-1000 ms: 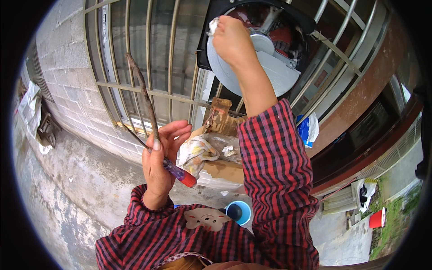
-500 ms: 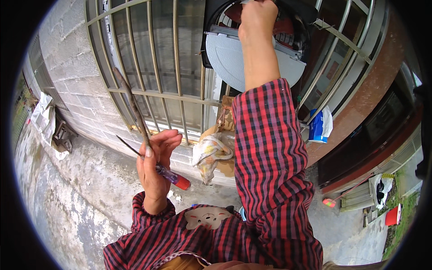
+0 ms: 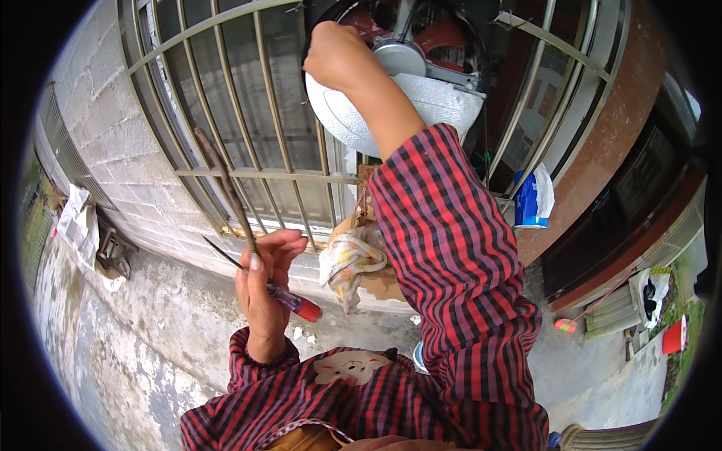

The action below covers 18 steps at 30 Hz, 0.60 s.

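Note:
My left hand [image 3: 265, 297] is closed round a screwdriver [image 3: 289, 301] with a thin dark shaft and a purple and red handle. A long brown stick [image 3: 226, 177] rises from the same grip, between thumb and fingers. My right hand [image 3: 342, 56] is curled at the left rim of a round exhaust fan [image 3: 402, 56] set in the window. Its fingers are bent and partly hidden, so what they grip does not show. Dark red blades [image 3: 444, 36] and a grey hub are visible in the fan, and a silvery half-round panel [image 3: 391, 113] covers its lower part.
Metal window bars [image 3: 263, 75] flank the fan. Below it a stained cloth [image 3: 350, 263] hangs by cardboard. A blue tissue pack [image 3: 534, 197] is at the bars on the right. A red bucket [image 3: 674, 338] and a broom [image 3: 565, 325] stand far right.
My right hand has moved from the top middle of the fan to its left rim, uncovering the hub. The left hand keeps its hold on the screwdriver and stick.

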Tool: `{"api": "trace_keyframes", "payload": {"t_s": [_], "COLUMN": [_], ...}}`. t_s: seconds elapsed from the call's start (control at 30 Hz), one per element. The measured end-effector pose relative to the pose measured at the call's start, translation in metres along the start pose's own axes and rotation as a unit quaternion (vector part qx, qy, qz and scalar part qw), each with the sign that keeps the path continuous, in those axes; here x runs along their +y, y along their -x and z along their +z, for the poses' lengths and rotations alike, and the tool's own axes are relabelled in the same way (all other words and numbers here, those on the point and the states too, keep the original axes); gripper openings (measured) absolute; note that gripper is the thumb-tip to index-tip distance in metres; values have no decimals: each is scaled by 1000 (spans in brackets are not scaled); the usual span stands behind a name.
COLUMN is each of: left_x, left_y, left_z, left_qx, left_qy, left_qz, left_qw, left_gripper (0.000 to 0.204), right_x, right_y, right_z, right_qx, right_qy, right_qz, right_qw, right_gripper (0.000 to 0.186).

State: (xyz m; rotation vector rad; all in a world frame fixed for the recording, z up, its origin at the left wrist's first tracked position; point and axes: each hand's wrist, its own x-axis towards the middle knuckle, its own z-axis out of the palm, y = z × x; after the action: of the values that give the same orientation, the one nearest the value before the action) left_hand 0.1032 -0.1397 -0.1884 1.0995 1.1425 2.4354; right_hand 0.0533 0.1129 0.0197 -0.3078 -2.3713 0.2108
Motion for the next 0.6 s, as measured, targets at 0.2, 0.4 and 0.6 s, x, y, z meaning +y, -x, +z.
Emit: {"api": "trace_keyframes", "payload": {"t_s": [0.2,0.4,0.6], "left_x": [-5,-11,-11], "left_y": [-3,-4,-6], "left_z": [9,5,13], "left_qx": [-30,-12,-3], "left_qy": [-4,-13,-19], "left_qz": [4,-9,-20], "left_qw": [1000,1000,1000], "left_gripper": [35,34,33], "right_x": [21,16,-11], "right_y": [-18,-8,16], "right_z": [-9,-18,11], "right_qx": [201,253,146], "right_qy": [-454,-397,-162], "right_qz": [27,-15,12], "right_qw": [868,882,976], "right_gripper": [18,13,11]}}
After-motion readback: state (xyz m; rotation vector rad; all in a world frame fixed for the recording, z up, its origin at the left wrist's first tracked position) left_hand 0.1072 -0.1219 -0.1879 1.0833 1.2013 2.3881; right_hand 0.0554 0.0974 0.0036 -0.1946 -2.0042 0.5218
